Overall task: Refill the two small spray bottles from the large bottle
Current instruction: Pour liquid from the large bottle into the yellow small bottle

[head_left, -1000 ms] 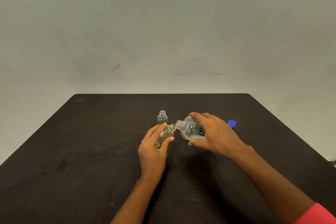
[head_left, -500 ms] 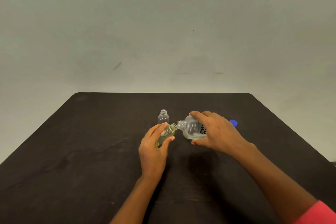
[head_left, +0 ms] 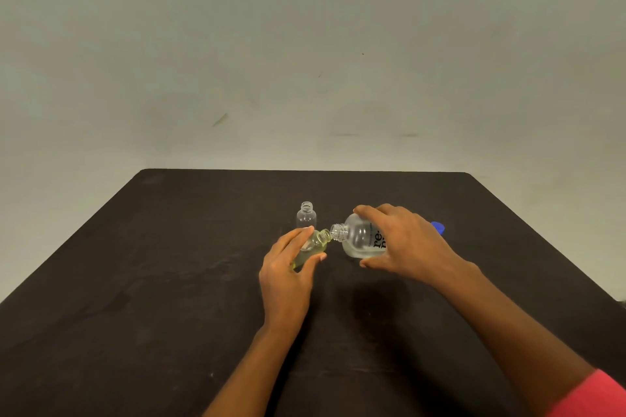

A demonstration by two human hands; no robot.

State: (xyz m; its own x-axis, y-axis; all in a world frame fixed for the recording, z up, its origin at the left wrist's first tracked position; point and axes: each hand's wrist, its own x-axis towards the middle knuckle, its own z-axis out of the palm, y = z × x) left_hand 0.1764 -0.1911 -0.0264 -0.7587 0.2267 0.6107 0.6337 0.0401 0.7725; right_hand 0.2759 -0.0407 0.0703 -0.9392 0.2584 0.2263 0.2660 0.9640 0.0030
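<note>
My left hand [head_left: 286, 272] grips a small clear bottle [head_left: 313, 244] holding yellowish liquid, tilted with its open neck pointing right. My right hand [head_left: 401, 244] holds the large clear bottle [head_left: 359, 236], tipped on its side so its open mouth meets the small bottle's neck. Black letters show on the large bottle's label. A second small bottle [head_left: 306, 217], uncapped and clear, stands upright just behind the left hand.
All of this is over a dark table [head_left: 169, 281] set against a plain pale wall. A blue cap [head_left: 438, 227] lies on the table behind my right hand, partly hidden by it.
The two held bottles stay mouth to mouth. My right hand has shifted slightly, with the large bottle still tipped.
</note>
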